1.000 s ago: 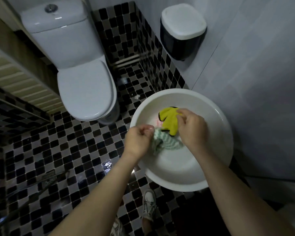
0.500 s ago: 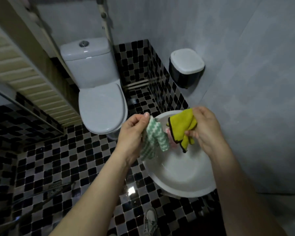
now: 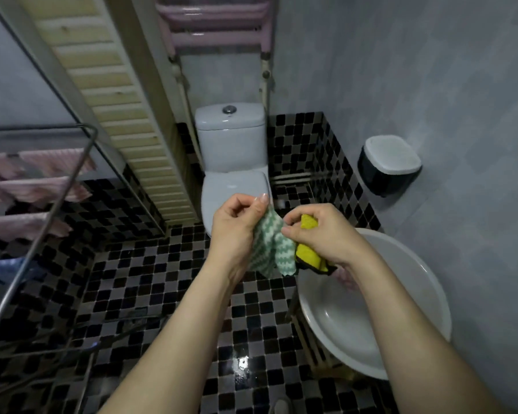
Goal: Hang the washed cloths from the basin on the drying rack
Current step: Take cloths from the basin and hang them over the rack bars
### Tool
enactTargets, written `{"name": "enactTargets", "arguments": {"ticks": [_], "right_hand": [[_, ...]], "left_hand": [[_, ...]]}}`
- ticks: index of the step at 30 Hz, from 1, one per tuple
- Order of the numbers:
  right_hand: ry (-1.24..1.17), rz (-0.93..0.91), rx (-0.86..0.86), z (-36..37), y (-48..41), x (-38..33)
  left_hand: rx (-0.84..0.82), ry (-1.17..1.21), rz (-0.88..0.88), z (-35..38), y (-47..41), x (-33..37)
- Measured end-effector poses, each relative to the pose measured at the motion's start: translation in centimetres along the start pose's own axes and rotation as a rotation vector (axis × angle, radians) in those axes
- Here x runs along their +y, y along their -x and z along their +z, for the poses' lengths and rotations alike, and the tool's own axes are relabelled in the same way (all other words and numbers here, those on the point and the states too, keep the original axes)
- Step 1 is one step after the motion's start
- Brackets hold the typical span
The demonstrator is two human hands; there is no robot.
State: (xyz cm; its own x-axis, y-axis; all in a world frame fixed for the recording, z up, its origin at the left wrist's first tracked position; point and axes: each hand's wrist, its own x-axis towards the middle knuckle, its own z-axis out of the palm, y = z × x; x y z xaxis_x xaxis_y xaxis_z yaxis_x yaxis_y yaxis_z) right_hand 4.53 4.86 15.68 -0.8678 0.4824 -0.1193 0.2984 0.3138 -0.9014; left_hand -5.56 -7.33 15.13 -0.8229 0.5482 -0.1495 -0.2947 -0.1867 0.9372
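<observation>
Left hand (image 3: 237,231) is raised in front of the toilet (image 3: 231,150), thumb and forefinger pinching the top edge of the green-and-white zigzag cloth (image 3: 269,249), which hangs down from that grip. Right hand (image 3: 323,234) is just beside it, fingers curled round the yellow cloth (image 3: 307,253) — bunched in the palm, with a dark-edged corner hanging out below the wrist. Its thumb and forefinger tips also touch the green cloth's right side.

Both cloths are clear of the white basin (image 3: 401,294), which sits low at the right near the grey wall; something pinkish lies inside under the right wrist, too blurred to name.

At the far left stands the drying rack (image 3: 57,198), a metal-tube frame with pink cloths (image 3: 51,162) draped over several rungs — well apart from the hands. Behind it a pale louvred panel (image 3: 117,115) leans upward. A pink rail (image 3: 216,22) is mounted above the toilet, and a black bin with a white lid (image 3: 389,165) hangs on the right wall. The floor (image 3: 150,279) is black-and-grey mosaic tile, wet and shiny near the bottom.
</observation>
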Motion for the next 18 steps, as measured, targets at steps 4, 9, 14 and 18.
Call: {"name": "enactTargets", "arguments": {"ticks": [4, 9, 14, 18], "right_hand": [[0.079, -0.055, 0.001, 3.5, -1.0, -2.8], [0.030, -0.111, -0.032, 8.2, -2.2, -7.0], [-0.134, -0.137, -0.149, 15.1, -2.2, -12.0], [-0.242, -0.130, -0.298, 21.4, -1.6, -16.4]], "left_hand": [[0.131, -0.076, 0.060, -4.6, 0.8, 1.9], [0.210, -0.276, 0.155, -11.5, 2.4, 4.5], [0.234, -0.373, 0.247, -18.9, 5.2, 8.5], [0.272, -0.331, 0.299, -25.3, 7.9, 11.8]]}}
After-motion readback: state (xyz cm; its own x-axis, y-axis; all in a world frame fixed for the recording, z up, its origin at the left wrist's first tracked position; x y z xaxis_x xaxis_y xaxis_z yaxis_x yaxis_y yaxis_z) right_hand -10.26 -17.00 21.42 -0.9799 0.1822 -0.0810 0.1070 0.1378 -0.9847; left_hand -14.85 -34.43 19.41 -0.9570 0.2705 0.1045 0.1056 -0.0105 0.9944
